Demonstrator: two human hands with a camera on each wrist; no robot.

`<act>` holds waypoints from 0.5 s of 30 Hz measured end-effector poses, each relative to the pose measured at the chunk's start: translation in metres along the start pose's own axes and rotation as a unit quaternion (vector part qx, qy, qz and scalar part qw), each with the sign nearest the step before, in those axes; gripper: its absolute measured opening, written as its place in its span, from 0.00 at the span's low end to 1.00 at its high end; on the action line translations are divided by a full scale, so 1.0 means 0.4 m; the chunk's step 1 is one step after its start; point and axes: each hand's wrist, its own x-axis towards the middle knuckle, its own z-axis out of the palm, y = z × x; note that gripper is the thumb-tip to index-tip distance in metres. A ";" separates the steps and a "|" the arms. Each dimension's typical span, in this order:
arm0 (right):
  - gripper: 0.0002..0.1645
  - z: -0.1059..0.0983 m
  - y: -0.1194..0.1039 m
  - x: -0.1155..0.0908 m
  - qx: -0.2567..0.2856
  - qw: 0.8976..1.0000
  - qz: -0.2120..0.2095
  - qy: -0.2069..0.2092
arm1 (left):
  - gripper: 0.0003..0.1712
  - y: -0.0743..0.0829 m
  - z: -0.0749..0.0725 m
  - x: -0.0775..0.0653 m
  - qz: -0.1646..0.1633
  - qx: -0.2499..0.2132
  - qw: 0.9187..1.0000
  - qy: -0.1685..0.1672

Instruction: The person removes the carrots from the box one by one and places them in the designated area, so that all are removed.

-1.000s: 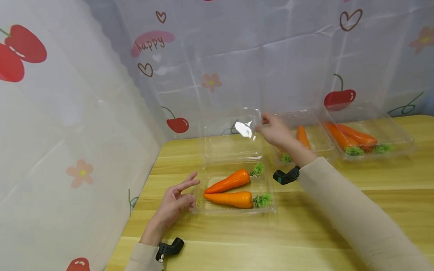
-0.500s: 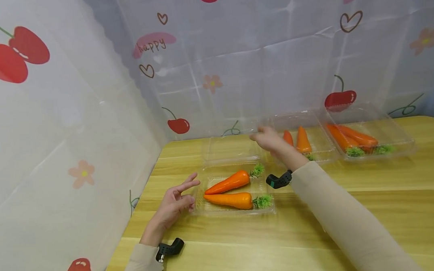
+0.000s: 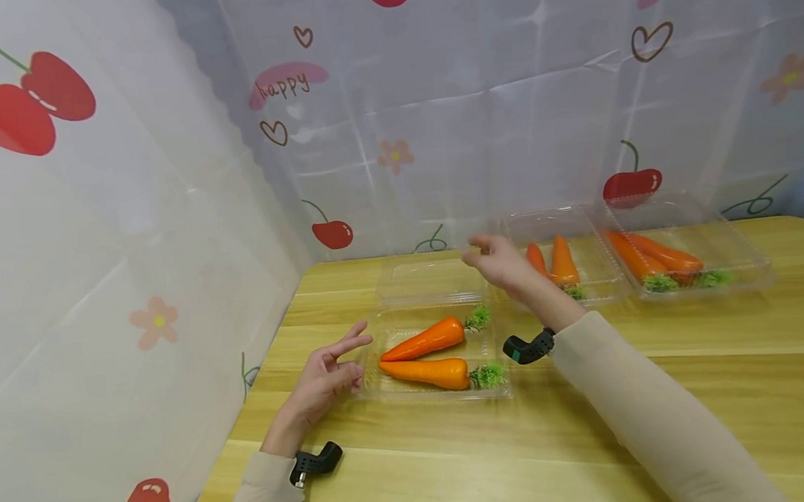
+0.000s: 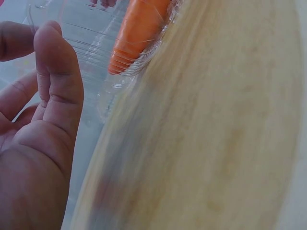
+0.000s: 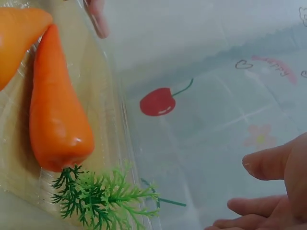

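Now the clear lid (image 3: 430,281) is lying lower, leaving two carrots (image 3: 430,372) exposed; right hand (image 3: 500,263) and left hand (image 3: 323,378) are showing wide, empty grips.

Orange carrots (image 3: 426,372) with green tops (image 3: 488,375); yellowish, wood-grained table (image 3: 418,460); beige sleeves (image 3: 651,397); cherry-printed backdrop (image 3: 434,70), perhaps bluish-grey in dim light.

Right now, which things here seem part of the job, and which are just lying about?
Seemingly in the job:
near box
its open lid
rear carrot and front carrot inside
left hand, at the left edge
right hand, beside the lid

Probably just lying about:
middle box with carrots
right-hand box with more carrots
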 end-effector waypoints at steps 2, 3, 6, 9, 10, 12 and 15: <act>0.37 0.000 0.000 -0.012 0.000 1.000 -0.010 -0.009 | 0.31 0.000 0.000 0.000 0.000 0.001 1.000 0.003; 0.36 0.001 0.001 -0.017 -0.002 1.000 -0.016 -0.012 | 0.31 0.000 0.000 0.001 0.000 0.001 1.000 0.005; 0.35 0.002 0.001 -0.032 -0.015 0.999 -0.031 -0.022 | 0.31 0.001 0.000 0.001 0.000 0.003 1.000 0.008; 0.34 0.005 0.001 -0.045 -0.027 0.998 -0.052 -0.036 | 0.31 0.000 0.000 0.002 0.001 0.003 1.000 0.008; 0.33 0.006 0.002 -0.049 -0.028 0.997 -0.059 -0.041 | 0.31 -0.001 0.000 0.002 0.002 0.004 1.000 0.007; 0.32 0.008 0.003 -0.055 -0.027 0.995 -0.075 -0.054 | 0.31 -0.002 0.000 0.002 0.002 0.005 1.000 0.005; 0.30 0.011 0.002 -0.061 -0.033 0.991 -0.099 -0.079 | 0.31 -0.004 0.001 0.002 0.002 0.008 1.000 0.006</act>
